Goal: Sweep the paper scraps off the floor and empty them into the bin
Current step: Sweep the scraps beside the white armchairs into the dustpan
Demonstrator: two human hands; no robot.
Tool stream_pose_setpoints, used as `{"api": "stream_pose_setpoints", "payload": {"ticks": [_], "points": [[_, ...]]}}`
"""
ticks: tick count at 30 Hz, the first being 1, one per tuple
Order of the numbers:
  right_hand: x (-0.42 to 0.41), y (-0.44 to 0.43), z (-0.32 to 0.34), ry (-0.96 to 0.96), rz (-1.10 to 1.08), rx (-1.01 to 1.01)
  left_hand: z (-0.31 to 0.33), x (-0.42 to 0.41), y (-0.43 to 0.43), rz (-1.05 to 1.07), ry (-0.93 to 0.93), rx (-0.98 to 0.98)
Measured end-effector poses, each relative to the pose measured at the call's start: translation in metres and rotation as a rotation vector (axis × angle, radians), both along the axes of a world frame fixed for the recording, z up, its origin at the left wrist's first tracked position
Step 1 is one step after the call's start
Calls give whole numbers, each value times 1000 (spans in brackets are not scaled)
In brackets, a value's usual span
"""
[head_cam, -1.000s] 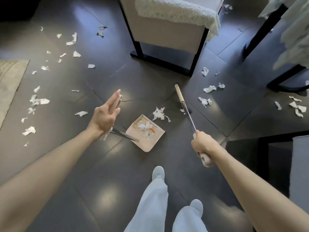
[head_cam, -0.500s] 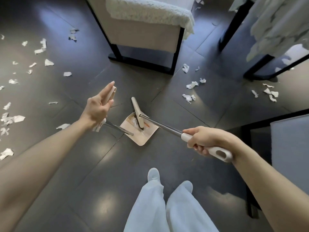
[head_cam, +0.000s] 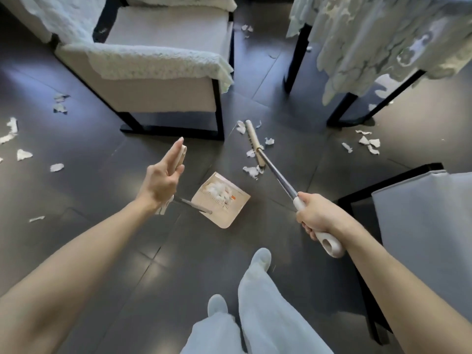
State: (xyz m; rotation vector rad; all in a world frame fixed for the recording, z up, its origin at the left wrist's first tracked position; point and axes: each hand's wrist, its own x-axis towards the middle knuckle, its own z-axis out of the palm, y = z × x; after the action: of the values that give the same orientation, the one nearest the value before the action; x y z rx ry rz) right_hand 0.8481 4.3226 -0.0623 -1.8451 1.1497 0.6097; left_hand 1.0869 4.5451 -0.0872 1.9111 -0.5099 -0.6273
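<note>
At 6 o'clock, nearest to me, the person's legs (head_cam: 268,315) in pale trousers stand on the dark tiled floor (head_cam: 102,238), one foot ahead of the other. At 4 o'clock the right hand (head_cam: 319,215) is clamped round the white grip of the broom (head_cam: 278,177), fingers curled fully about it; the looped end of the grip projects behind the hand. A grey padded seat (head_cam: 421,226) on a black frame stands just beyond that arm at 3 o'clock. At 9 o'clock of centre the left hand (head_cam: 161,180) holds the upper end of the long handle of the dustpan (head_cam: 229,213): the fingers lie straight along the grip and the thumb presses it from the opposite side. The handle's metal shaft runs down from under the hand to the pan's rear edge. The pan rests flat on the floor between the two hands and contains a pile of paper scraps (head_cam: 217,191). Beyond it, at 1 o'clock, the broom head (head_cam: 252,141) lies on the floor with loose scraps (head_cam: 251,171) touching it on both sides. Further scraps lie at 9 o'clock (head_cam: 24,154) and at 2 o'clock (head_cam: 367,144). At 11 o'clock stands a pale armchair (head_cam: 158,93) with a fleecy cover. At 1 o'clock a lace cloth (head_cam: 383,34) hangs over black legs (head_cam: 296,47).
</note>
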Motion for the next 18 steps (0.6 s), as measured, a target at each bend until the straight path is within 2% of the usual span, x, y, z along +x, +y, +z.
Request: {"api": "stream_pose_setpoints", "payload": {"ticks": [7,12,18], "points": [[56,-110,-31,99,93,-202,-10,15,-84,58,2,39],[104,-169,-57,91,99,-238,-15,31,-119,46,41,59],[162,-198,-93,183,248,-231,-16,44,-139,55,49,66]]}}
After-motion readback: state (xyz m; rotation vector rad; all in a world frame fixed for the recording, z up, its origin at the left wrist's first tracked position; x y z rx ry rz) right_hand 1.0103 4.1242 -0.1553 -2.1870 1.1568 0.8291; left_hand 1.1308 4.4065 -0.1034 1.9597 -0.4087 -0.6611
